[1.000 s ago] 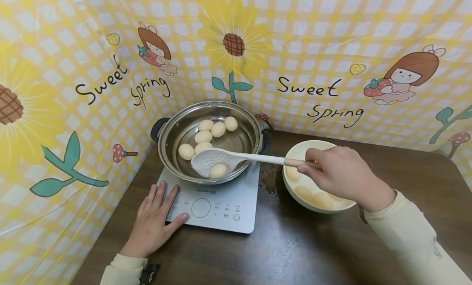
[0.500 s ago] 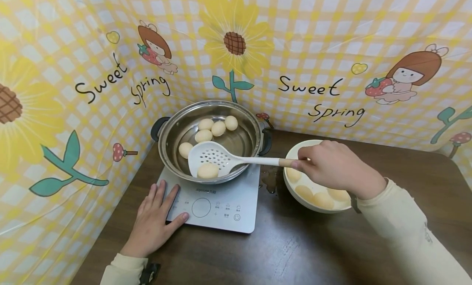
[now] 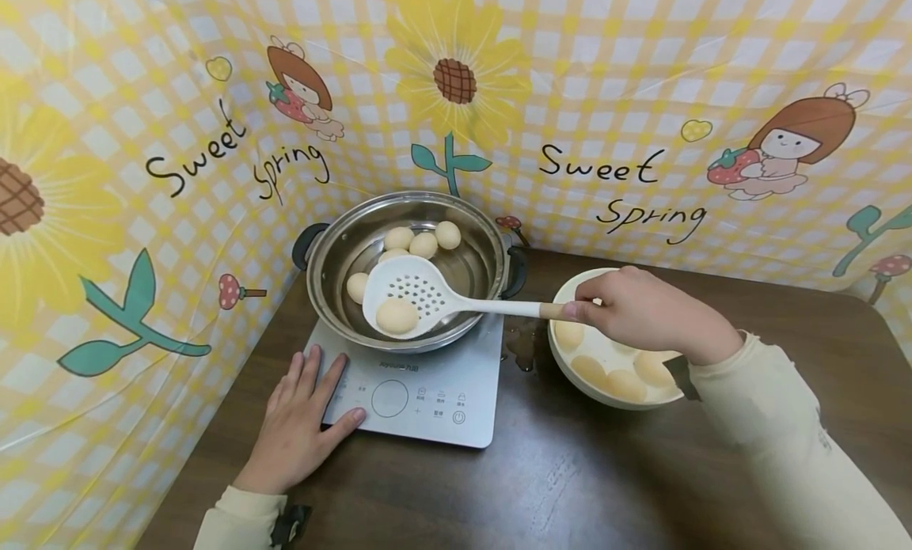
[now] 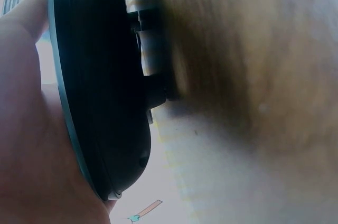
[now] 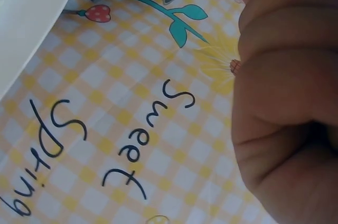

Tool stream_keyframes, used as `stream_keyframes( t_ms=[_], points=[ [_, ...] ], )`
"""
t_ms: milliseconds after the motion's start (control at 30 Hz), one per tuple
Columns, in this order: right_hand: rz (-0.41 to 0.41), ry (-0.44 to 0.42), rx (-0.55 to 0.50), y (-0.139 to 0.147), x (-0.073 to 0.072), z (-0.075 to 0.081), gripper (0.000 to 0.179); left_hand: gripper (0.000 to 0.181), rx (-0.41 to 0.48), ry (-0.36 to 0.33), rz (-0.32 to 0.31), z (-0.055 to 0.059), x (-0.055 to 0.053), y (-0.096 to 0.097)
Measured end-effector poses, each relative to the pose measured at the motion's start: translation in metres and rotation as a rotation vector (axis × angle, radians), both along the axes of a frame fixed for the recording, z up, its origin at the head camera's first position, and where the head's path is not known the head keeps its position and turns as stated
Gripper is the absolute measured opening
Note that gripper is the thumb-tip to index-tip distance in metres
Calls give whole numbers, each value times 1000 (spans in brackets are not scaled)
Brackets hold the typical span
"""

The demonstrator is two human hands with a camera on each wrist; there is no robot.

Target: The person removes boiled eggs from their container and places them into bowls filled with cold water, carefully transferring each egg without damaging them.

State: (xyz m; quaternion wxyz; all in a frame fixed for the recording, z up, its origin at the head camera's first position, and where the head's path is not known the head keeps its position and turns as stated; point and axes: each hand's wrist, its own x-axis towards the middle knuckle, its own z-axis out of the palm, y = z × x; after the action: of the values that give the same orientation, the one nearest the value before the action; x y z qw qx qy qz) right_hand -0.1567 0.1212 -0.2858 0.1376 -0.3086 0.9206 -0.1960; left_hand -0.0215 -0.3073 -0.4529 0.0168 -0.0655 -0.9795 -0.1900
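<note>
- A white slotted spoon (image 3: pixel 459 301) is held by its wooden handle in the right hand (image 3: pixel 651 312), pinched between thumb and curled fingers.
- One pale egg (image 3: pixel 397 318) is carried in the spoon's bowl-shaped head, over the near part of a steel pot (image 3: pixel 472 269); whether the pot is touched cannot be told.
- At least five more eggs (image 3: pixel 423 245) are seen in the pot, toward the far and left sides.
- The pot is supported by a flat white cooktop (image 3: pixel 456 376), whose left edge is touched by the left hand (image 3: pixel 295 431), fingers spread and straight.
- Several eggs are held in a white bowl (image 3: pixel 594 352), placed right of the cooktop on a brown surface (image 3: pixel 570 471).
</note>
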Motion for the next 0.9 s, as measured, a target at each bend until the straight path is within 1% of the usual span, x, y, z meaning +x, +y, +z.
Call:
stream_keyframes(
  t_ms=[67,300,433,600,767,900],
  points=[
    [-15,-29,-8,3,-1,-1,29,83,-4,-3,0,0,0,1],
    [-55,-82,-52,19,0,-4,26,83,-2,5,-7,0,-2,2],
    [-92,-102,-80,33,3,-6,23,83,1,7,-10,0,-3,3],
    [-142,-124,-94,55,11,-8,23,83,0,12,-15,-1,-3,3],
    [-180,-106,-80,81,20,-8,21,83,2,14,-12,-1,-2,3],
    [-221,-102,-91,103,25,-11,21,83,3,2,-6,0,-2,2]
  ],
)
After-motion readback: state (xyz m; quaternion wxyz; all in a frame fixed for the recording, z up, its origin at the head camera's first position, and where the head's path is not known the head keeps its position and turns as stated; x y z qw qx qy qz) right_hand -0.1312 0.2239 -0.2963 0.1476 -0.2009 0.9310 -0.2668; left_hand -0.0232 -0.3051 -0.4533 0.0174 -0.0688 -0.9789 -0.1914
